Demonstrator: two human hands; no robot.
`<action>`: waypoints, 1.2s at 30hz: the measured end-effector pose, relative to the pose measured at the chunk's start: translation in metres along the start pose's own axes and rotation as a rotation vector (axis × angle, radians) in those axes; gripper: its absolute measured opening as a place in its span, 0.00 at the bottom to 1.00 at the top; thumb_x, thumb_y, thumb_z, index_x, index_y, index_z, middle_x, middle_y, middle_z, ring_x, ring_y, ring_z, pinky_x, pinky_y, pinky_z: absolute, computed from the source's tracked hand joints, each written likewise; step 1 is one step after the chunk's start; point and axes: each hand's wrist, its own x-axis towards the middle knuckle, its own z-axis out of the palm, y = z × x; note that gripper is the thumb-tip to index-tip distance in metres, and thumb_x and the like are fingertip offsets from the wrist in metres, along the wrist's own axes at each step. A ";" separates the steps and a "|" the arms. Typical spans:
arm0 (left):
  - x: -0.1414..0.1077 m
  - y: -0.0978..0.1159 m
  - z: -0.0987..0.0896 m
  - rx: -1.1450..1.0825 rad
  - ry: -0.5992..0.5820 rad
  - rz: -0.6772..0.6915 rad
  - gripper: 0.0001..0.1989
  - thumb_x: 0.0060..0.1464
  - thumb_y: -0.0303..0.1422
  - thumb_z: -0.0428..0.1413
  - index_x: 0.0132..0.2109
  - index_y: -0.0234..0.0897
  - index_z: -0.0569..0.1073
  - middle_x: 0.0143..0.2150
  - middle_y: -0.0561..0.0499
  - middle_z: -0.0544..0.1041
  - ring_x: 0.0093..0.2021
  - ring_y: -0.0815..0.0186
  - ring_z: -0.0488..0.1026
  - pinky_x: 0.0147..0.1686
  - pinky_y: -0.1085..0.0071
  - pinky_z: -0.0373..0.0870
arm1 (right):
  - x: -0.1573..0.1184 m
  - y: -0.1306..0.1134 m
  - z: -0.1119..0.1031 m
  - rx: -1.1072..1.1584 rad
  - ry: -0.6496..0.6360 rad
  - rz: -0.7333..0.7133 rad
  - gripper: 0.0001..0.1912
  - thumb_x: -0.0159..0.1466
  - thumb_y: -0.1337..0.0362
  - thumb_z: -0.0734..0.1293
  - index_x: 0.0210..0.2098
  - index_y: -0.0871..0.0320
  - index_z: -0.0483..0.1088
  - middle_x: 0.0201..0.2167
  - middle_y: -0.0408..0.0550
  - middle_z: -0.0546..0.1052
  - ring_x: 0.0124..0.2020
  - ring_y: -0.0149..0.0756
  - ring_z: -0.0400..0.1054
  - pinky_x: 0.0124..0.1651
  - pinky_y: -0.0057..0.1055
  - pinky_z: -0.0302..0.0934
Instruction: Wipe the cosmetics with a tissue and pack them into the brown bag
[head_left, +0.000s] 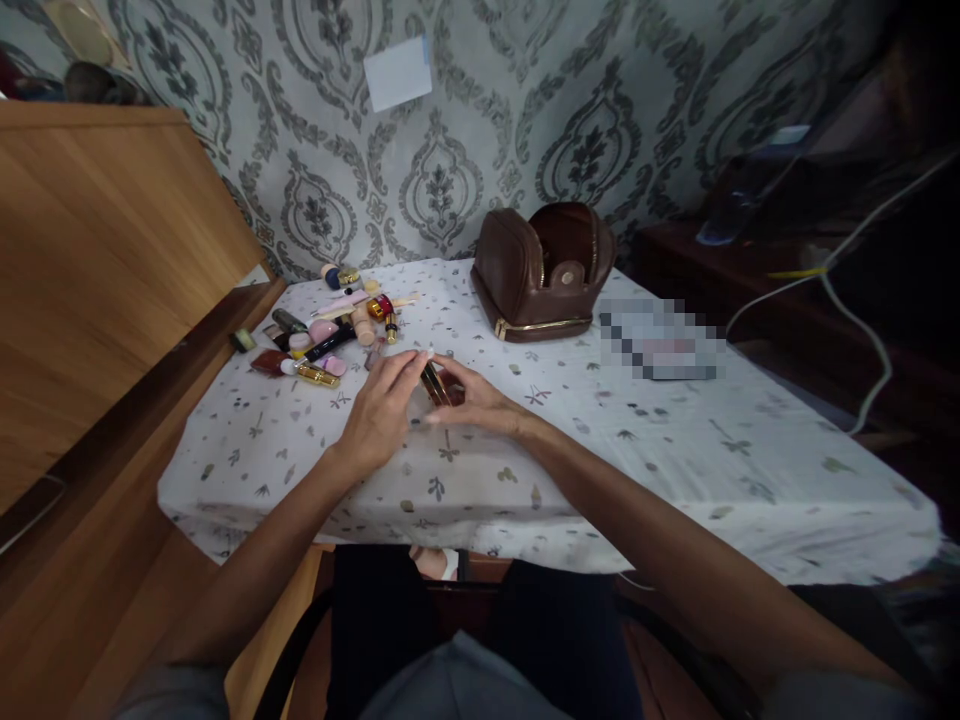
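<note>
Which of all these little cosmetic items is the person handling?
The dark, gold-trimmed item between the left hand and right hand; the others lie in a loose cluster farther left on the patterned cloth.

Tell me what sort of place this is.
Probably a room in a home: there is patterned wallpaper, a cloth-covered table, and on it what look like cosmetics and an open brown bag.
</note>
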 end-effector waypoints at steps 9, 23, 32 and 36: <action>-0.003 -0.011 0.002 -0.007 -0.023 -0.062 0.31 0.55 0.15 0.42 0.64 0.34 0.64 0.58 0.39 0.70 0.60 0.56 0.65 0.60 0.51 0.65 | 0.000 0.001 0.003 -0.025 0.031 -0.007 0.45 0.50 0.64 0.75 0.65 0.54 0.58 0.37 0.44 0.70 0.36 0.34 0.65 0.41 0.33 0.65; -0.036 0.014 -0.010 -0.216 -0.075 -0.146 0.34 0.55 0.16 0.42 0.68 0.41 0.60 0.60 0.42 0.68 0.62 0.58 0.64 0.63 0.52 0.63 | 0.000 -0.009 0.006 -0.171 0.048 0.071 0.39 0.45 0.58 0.78 0.55 0.57 0.65 0.34 0.41 0.72 0.25 0.27 0.60 0.29 0.27 0.58; -0.036 0.024 -0.007 -0.089 0.000 -0.038 0.34 0.61 0.18 0.39 0.72 0.41 0.50 0.63 0.38 0.65 0.62 0.54 0.63 0.61 0.50 0.65 | -0.004 -0.006 0.007 -0.286 0.065 -0.037 0.43 0.53 0.56 0.74 0.66 0.51 0.59 0.40 0.45 0.74 0.30 0.31 0.66 0.37 0.32 0.65; -0.032 0.022 -0.005 -0.011 0.033 0.046 0.32 0.62 0.17 0.38 0.71 0.37 0.51 0.62 0.35 0.66 0.62 0.53 0.64 0.59 0.50 0.66 | -0.007 -0.009 0.004 -0.271 0.057 -0.057 0.38 0.59 0.53 0.71 0.66 0.49 0.60 0.46 0.47 0.75 0.42 0.39 0.70 0.47 0.38 0.66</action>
